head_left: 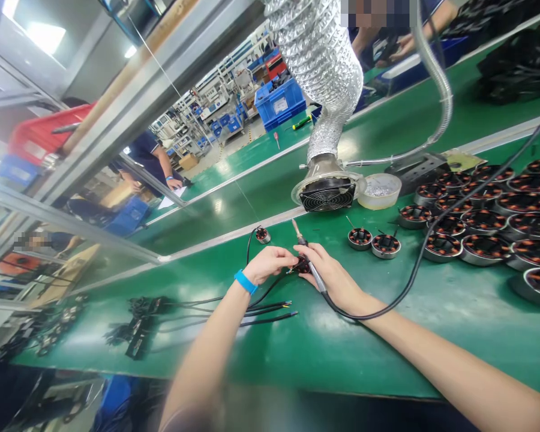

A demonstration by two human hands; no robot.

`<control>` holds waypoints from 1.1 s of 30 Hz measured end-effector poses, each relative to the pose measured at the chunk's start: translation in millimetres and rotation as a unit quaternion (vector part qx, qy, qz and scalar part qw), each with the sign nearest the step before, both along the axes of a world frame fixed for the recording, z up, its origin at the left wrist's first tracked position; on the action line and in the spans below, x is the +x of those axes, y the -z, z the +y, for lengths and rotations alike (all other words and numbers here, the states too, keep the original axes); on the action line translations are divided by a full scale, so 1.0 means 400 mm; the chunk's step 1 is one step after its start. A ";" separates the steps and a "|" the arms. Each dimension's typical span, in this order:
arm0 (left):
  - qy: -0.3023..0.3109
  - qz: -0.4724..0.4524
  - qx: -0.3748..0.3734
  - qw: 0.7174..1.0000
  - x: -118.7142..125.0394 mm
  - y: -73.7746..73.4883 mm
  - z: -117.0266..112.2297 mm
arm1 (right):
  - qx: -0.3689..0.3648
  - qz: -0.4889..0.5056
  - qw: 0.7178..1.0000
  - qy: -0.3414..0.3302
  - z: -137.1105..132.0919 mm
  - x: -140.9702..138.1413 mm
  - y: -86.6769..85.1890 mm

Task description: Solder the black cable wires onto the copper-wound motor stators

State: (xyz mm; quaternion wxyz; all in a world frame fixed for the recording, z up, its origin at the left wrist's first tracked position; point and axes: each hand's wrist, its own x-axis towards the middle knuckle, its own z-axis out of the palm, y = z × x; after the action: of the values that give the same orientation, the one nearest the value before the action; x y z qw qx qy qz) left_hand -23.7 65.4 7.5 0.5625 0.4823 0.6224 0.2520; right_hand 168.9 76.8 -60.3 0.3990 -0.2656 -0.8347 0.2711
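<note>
At the middle of the frame, the left hand has thumb and fingers pinched close on the left edge of a small dark stator, which lies between both hands, while the right hand curls around an iron, tip pointing up, its fingers also against the stator. Just above the left hand, another stator sits on the green surface, with cables left and below. Farther out, more stators crowd the right side, near a bowl and a fan at upper centre.
</note>
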 end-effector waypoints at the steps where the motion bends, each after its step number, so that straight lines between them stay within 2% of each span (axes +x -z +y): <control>1: -0.002 -0.005 0.000 1.000 -0.004 0.001 -0.007 | -0.004 0.007 1.000 0.000 0.002 0.000 0.001; 8: 0.001 -0.011 0.016 1.000 -0.035 -0.003 -0.050 | -0.007 0.013 1.000 -0.003 0.006 -0.003 0.006; 15: 0.012 0.010 0.057 0.998 0.011 0.003 -0.010 | -0.015 0.007 1.000 0.001 0.004 -0.004 0.003; 20: 0.023 0.013 -0.001 1.000 0.017 0.005 0.008 | -0.019 0.022 1.000 -0.005 0.004 -0.002 -0.001; 25: -0.002 0.008 -0.005 1.000 0.001 -0.003 -0.013 | -0.016 0.025 1.000 -0.010 0.003 0.001 -0.006; 27: 0.000 0.022 0.010 1.000 -0.003 -0.006 -0.025 | -0.020 0.020 1.000 -0.011 0.003 0.002 -0.008; 31: 0.030 0.080 0.116 0.990 -0.007 -0.008 -0.044 | -0.030 0.018 0.999 -0.012 0.003 -0.001 -0.009; 33: 0.031 0.099 0.147 0.984 -0.006 -0.002 -0.048 | -0.031 0.018 0.999 -0.012 0.003 -0.003 -0.008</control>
State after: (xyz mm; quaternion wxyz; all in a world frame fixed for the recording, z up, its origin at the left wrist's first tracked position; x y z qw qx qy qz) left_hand -26.2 46.0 8.5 0.4290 0.6012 0.6159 0.2741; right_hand 167.8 78.1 -57.0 0.4028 -0.2628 -0.8216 0.3060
